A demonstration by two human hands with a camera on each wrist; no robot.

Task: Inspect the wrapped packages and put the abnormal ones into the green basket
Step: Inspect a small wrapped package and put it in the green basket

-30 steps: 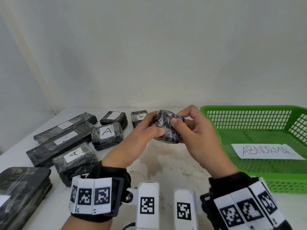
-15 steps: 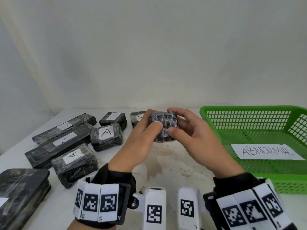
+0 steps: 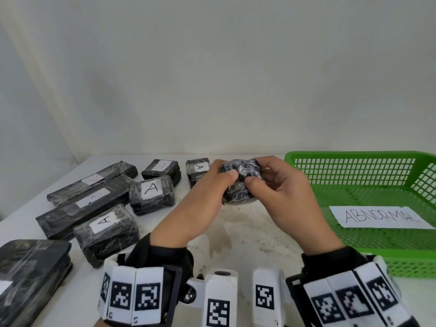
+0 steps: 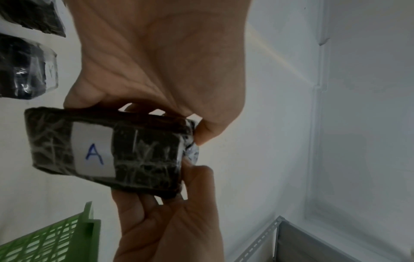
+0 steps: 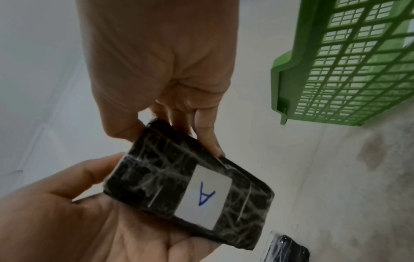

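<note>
Both hands hold one small black package (image 3: pixel 240 185) wrapped in clear film above the table, just left of the green basket (image 3: pixel 354 155). My left hand (image 3: pixel 224 172) grips its left side, thumb on the near face. My right hand (image 3: pixel 259 175) grips the right side, thumb beside the left thumb. In the wrist views the package (image 4: pixel 139 156) (image 5: pixel 156 177) carries a white label (image 4: pixel 94 150) (image 5: pixel 205 196) with a blue letter A on the side turned away from my head. The basket holds a paper sheet (image 3: pixel 382 217) reading ABNORMAL.
Several wrapped black packages lie on the white table at the left: small ones marked A (image 3: pixel 152 194) (image 3: pixel 106 230) (image 3: pixel 161 168) (image 3: pixel 197 171), two long ones (image 3: pixel 92 180) (image 3: pixel 82 206), and a large one (image 3: pixel 30 274) at the near left edge. A wall stands behind the table.
The package has been turned over between my fingers, from tilted to another face toward me. Both hands stay at the same spot beside the basket and keep their grip.
</note>
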